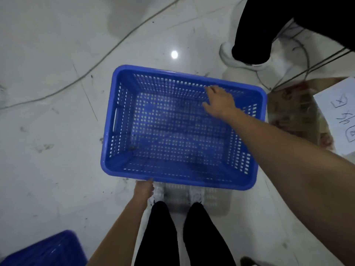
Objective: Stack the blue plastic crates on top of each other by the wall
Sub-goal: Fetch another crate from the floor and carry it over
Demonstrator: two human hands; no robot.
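An empty blue perforated plastic crate (123, 120) is held above the pale tiled floor, right in front of my legs. My left hand (144, 187) grips its near rim from below, close to the near left corner. My right hand (219, 100) reaches across the crate's inside toward the far wall, fingers spread against the perforated side; a firm grip there cannot be made out. The corner of a second blue crate (48, 250) shows at the bottom left.
Another person's black-trousered leg and white shoe (244, 52) stand at the far right. A cardboard box (294, 112) with a white written sheet (340, 116) sits on the right. A cable (80, 77) crosses the floor on the left; more wires lie at the upper right.
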